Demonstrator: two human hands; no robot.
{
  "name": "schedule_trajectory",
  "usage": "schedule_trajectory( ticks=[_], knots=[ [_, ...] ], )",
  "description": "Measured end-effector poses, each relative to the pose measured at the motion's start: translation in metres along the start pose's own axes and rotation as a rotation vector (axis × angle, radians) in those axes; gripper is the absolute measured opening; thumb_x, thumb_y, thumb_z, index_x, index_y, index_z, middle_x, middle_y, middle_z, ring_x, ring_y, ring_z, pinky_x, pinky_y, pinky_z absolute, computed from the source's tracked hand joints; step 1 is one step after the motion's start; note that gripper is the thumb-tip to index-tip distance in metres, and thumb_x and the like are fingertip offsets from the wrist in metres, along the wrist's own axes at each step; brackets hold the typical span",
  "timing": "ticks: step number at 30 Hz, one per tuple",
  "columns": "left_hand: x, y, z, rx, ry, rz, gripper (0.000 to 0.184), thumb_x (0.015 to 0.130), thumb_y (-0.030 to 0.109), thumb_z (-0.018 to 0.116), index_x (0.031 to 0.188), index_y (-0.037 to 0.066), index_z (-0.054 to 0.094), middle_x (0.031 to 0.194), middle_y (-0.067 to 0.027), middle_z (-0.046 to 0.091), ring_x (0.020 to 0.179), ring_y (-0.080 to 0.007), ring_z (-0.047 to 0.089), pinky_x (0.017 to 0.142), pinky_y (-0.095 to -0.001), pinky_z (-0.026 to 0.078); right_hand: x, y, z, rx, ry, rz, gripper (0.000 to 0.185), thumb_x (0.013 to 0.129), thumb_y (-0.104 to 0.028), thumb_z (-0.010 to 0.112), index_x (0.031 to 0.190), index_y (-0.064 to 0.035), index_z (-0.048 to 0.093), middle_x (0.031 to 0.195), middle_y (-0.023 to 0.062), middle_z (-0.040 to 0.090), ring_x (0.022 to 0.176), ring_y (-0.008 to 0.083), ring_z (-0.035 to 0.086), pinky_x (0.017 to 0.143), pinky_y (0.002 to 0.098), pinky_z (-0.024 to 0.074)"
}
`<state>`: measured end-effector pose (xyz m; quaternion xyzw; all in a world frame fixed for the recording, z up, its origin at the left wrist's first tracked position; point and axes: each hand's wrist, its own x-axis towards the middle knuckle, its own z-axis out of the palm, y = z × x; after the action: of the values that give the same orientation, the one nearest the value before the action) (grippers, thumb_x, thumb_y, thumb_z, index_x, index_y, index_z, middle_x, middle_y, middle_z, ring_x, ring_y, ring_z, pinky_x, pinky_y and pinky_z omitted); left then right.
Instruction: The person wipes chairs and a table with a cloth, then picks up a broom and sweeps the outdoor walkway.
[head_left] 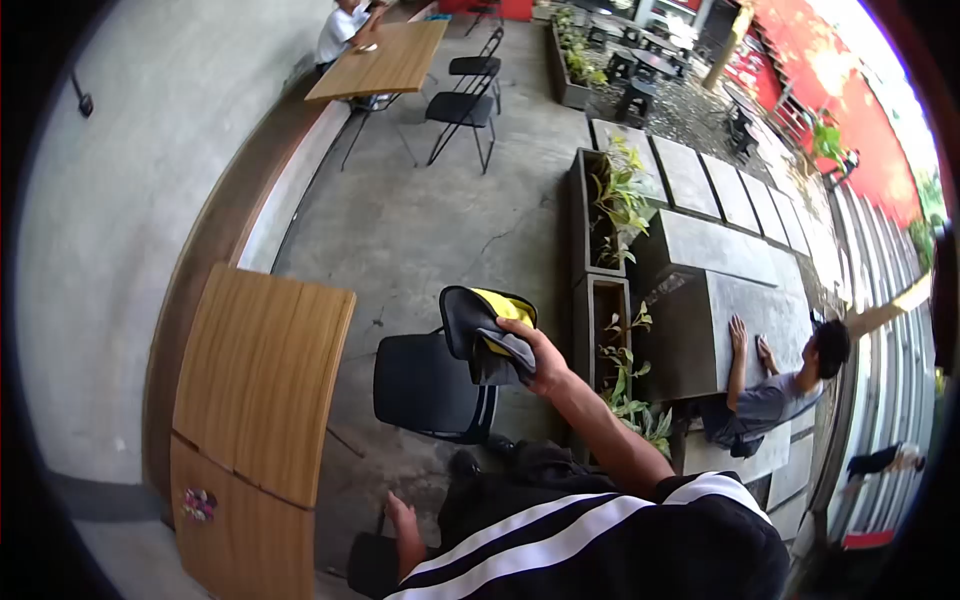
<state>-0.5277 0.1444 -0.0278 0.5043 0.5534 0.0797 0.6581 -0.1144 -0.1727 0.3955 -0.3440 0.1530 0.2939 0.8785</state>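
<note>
Right fingers (pixel 516 328) grip a cap (pixel 472 325); chair (pixel 422 386) stands on concrete floor (pixel 430 225).

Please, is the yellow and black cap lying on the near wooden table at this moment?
No, the right hand grips the cap in the air, clearly apart from the near wooden table.

black short-sleeved shirt (pixel 690 555) — bold white stripes (pixel 570 540) along it — dark trousers (pixel 485 505), dark shoes (pixel 465 463).
</note>
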Motion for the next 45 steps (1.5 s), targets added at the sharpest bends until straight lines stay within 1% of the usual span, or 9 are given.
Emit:
schedule_trajectory(
  ticks=[1,4,8,15,21,24,28,40,45],
  knots=[
    [0.041,0.058,0.056,-0.198,-0.038,-0.186,0.072,0.103,0.053,0.054,0.153,0.003,0.040,0.151,-0.0169,0.051,0.143,-0.0302,0.045,0.114,-0.0441,0.041,-0.010,-0.002,-0.004,0.033,0.006,-0.022,0.034,0.092,-0.025,0.076,0.116,-0.0024,0.067,0.104,0.0079,0.075,0.087,0.0178,0.073,0.078,0.0331,0.0598],
    [-0.048,0.245,0.205,-0.137,-0.563,0.018,0.074,0.102,0.056,0.055,0.152,0.004,0.039,0.151,-0.0145,0.050,0.138,-0.0277,0.051,0.112,-0.0463,0.043,-0.036,-0.006,-0.013,0.090,0.062,-0.122,0.033,0.091,-0.022,0.077,0.115,-0.0017,0.067,0.103,0.0075,0.074,0.084,0.0172,0.073,0.076,0.0320,0.0596],
    [-0.214,0.355,0.317,-0.078,-1.089,0.099,0.056,0.105,0.047,0.056,0.142,0.007,0.047,0.133,-0.0136,0.059,0.122,-0.0231,0.059,0.101,-0.0377,0.048,-0.078,0.005,-0.038,0.093,0.206,-0.218,0.032,0.093,-0.023,0.074,0.116,-0.0019,0.066,0.102,0.0062,0.074,0.084,0.0160,0.072,0.076,0.0306,0.0587],
    [-0.302,0.322,0.437,0.002,-1.303,0.274,0.037,0.102,0.032,0.066,0.124,0.004,0.056,0.111,-0.0070,0.062,0.102,-0.0152,0.061,0.086,-0.0301,0.049,-0.090,-0.005,-0.077,-0.098,0.388,-0.591,0.033,0.099,-0.022,0.068,0.124,-0.0016,0.065,0.108,0.0052,0.072,0.096,0.0140,0.069,0.084,0.0298,0.0558],
    [-0.336,0.283,0.549,0.049,-1.311,0.188,0.029,0.104,0.028,0.063,0.118,0.002,0.061,0.111,-0.0058,0.064,0.101,-0.0161,0.063,0.087,-0.0312,0.050,-0.078,-0.095,-0.160,-0.119,0.395,-0.578,0.034,0.103,-0.020,0.064,0.130,0.0000,0.061,0.118,0.0049,0.069,0.105,0.0124,0.064,0.093,0.0283,0.0514],
    [-0.361,0.272,0.609,0.067,-1.279,0.150,0.028,0.100,0.026,0.068,0.109,0.001,0.059,0.097,-0.0059,0.064,0.085,-0.0136,0.061,0.074,-0.0294,0.049,-0.084,-0.145,-0.194,-0.121,0.441,-0.604,0.035,0.103,-0.021,0.063,0.131,0.0001,0.060,0.119,0.0048,0.068,0.106,0.0120,0.062,0.094,0.0280,0.0504],
    [-0.392,0.259,0.674,0.109,-1.295,0.212,0.031,0.100,0.028,0.069,0.109,0.000,0.059,0.092,-0.0060,0.063,0.082,-0.0142,0.062,0.071,-0.0311,0.050,-0.087,-0.204,-0.230,-0.164,0.458,-0.642,0.036,0.103,-0.023,0.064,0.131,-0.0006,0.060,0.119,0.0042,0.067,0.107,0.0114,0.061,0.095,0.0273,0.0488],
    [-0.419,0.222,0.804,0.278,-1.343,0.121,0.035,0.104,0.037,0.060,0.117,0.004,0.060,0.108,-0.0071,0.064,0.094,-0.0169,0.065,0.077,-0.0334,0.053,-0.094,-0.298,-0.290,-0.218,0.577,-0.756,0.036,0.104,-0.029,0.064,0.129,-0.0029,0.062,0.114,0.0012,0.067,0.103,0.0094,0.059,0.091,0.0268,0.0488],
    [-0.447,0.251,0.845,0.384,-1.576,0.079,0.039,0.106,0.039,0.057,0.123,0.005,0.060,0.109,-0.0072,0.064,0.099,-0.0175,0.065,0.084,-0.0319,0.052,-0.079,-0.319,-0.301,-0.120,0.675,-0.780,0.034,0.104,-0.029,0.064,0.125,-0.0027,0.063,0.108,0.0001,0.067,0.097,0.0082,0.058,0.087,0.0265,0.0493]
  ],
)
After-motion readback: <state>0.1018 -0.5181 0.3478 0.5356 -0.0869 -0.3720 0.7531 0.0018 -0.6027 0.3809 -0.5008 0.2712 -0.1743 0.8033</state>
